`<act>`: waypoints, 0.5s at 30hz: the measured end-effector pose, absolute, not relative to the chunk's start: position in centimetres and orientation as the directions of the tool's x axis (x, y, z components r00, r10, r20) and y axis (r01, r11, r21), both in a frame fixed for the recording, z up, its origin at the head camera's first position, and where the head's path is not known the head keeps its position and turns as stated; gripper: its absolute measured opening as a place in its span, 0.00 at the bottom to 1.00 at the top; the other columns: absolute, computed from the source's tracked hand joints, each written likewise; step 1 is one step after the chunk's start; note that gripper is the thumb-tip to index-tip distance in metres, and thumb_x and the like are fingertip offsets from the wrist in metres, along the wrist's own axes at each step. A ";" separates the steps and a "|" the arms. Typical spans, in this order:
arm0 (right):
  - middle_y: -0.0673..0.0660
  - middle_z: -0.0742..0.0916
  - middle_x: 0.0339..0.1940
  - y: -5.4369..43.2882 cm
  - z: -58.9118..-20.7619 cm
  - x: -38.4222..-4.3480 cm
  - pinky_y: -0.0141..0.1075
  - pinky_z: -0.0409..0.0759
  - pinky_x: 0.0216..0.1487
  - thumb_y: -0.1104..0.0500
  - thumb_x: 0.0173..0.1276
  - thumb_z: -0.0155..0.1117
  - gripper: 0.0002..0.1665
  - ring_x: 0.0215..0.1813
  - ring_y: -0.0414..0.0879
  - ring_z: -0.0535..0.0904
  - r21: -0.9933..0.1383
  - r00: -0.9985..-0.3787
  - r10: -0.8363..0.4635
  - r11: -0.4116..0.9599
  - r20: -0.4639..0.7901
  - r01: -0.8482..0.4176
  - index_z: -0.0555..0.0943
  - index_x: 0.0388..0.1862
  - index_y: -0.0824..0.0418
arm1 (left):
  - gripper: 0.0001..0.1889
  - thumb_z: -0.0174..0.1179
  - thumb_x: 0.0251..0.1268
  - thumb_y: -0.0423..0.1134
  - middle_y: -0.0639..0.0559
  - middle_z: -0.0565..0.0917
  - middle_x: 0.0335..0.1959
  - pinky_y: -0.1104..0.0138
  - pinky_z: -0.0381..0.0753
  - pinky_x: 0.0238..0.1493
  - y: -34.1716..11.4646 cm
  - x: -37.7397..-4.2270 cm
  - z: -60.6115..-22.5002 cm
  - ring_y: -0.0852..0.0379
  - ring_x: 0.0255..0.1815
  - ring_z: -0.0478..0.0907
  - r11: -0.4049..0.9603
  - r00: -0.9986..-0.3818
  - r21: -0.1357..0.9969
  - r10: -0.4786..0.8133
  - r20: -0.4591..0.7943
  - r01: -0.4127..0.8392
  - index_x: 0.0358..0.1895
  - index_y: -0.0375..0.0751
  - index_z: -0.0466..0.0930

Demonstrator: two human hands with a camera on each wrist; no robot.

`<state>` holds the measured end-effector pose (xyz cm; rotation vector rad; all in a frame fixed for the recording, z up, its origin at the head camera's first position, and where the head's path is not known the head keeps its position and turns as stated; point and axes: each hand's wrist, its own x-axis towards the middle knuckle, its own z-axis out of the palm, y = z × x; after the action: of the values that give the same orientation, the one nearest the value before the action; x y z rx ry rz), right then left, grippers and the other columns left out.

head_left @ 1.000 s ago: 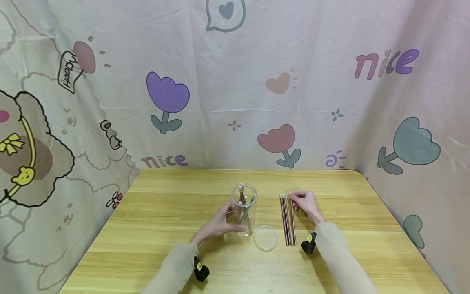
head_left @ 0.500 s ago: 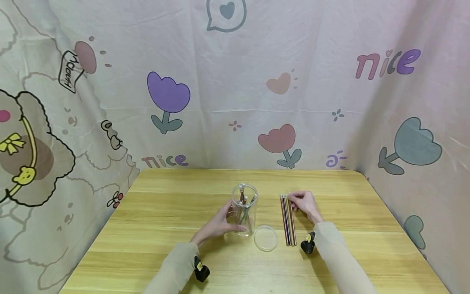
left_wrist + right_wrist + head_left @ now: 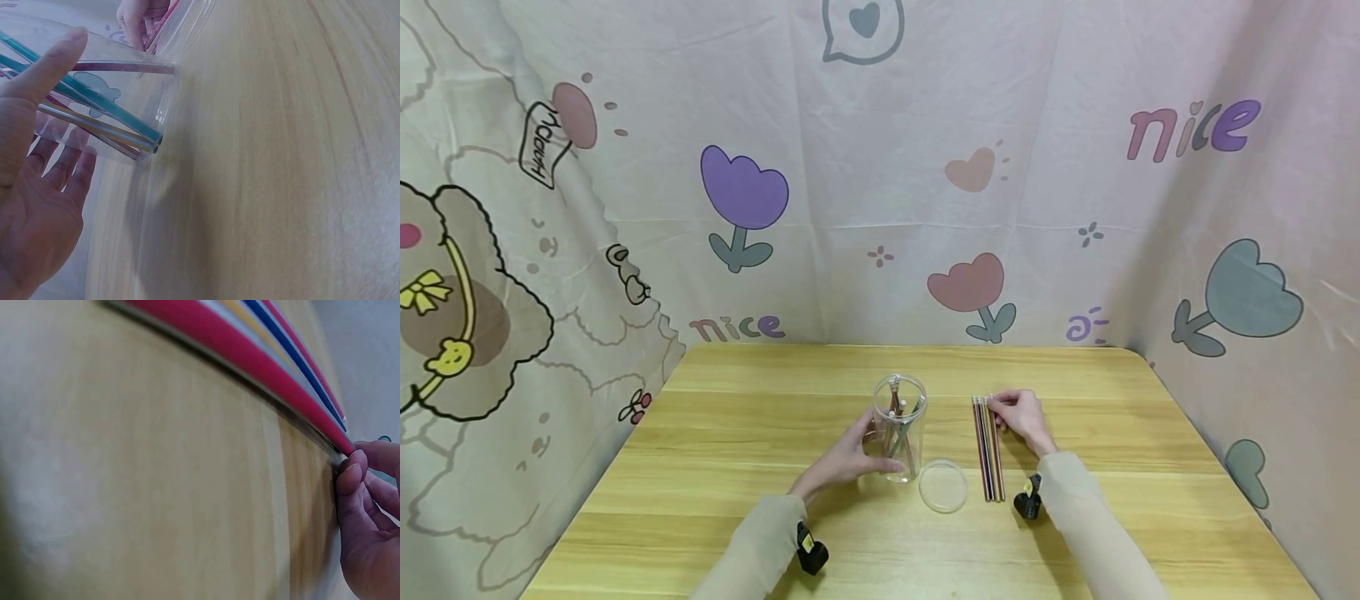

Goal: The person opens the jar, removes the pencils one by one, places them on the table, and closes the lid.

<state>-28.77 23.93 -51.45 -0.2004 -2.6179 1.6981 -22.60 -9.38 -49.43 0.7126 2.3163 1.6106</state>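
A clear round jar (image 3: 913, 446) stands upright on the table, with several slim pencils leaning inside it, teal ones (image 3: 112, 109) among them. My left hand (image 3: 850, 457) holds the jar from its left side, thumb at the front and fingers behind. To the right, several pencils lie side by side in a row (image 3: 983, 454); yellow, blue and red ones show in the right wrist view. My right hand (image 3: 1024, 417) pinches the far end of the rightmost one, a red pencil (image 3: 262, 369), between thumb and forefinger. That pencil lies against the others.
A clear round lid (image 3: 943, 487) lies flat between the jar and the pencil row. Around them is the wood-grain table (image 3: 737, 433). A printed cloth (image 3: 865, 167) hangs behind the table and along both sides.
The far end of the red pencil has shifted slightly left with my right hand, narrowing the gap to the row. My left hand and the jar have stayed put.
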 end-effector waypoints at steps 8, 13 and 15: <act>0.53 0.86 0.18 23.9 -51.9 -29.0 0.29 0.80 0.18 0.64 0.66 0.66 0.13 0.16 0.38 0.77 -0.881 -0.992 0.121 0.468 -0.019 0.074 0.84 0.43 0.75 | 0.48 0.77 0.52 0.39 0.40 0.74 0.70 0.36 0.67 0.73 -9.4 -22.7 -49.5 0.34 0.71 0.70 0.276 -0.852 0.925 0.517 0.086 0.261 0.76 0.47 0.58; 0.51 0.85 0.17 23.9 -52.0 -29.1 0.29 0.80 0.18 0.64 0.65 0.65 0.13 0.16 0.38 0.77 -0.872 -0.991 0.132 0.484 -0.006 0.070 0.85 0.43 0.74 | 0.48 0.77 0.52 0.39 0.40 0.73 0.71 0.36 0.66 0.73 -9.4 -22.6 -49.5 0.34 0.72 0.69 0.275 -0.854 0.928 0.515 0.080 0.253 0.76 0.49 0.58; 0.52 0.86 0.18 23.9 -52.0 -29.0 0.29 0.80 0.18 0.64 0.65 0.65 0.13 0.17 0.38 0.77 -0.869 -0.990 0.140 0.491 0.002 0.068 0.85 0.43 0.74 | 0.49 0.77 0.52 0.39 0.40 0.73 0.72 0.36 0.66 0.73 -9.4 -22.6 -49.5 0.34 0.72 0.69 0.275 -0.853 0.928 0.515 0.079 0.253 0.77 0.49 0.58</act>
<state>-29.04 23.88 -52.01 -0.1846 -2.6499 1.5388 -22.63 -9.44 -49.55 0.7110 2.3080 1.6097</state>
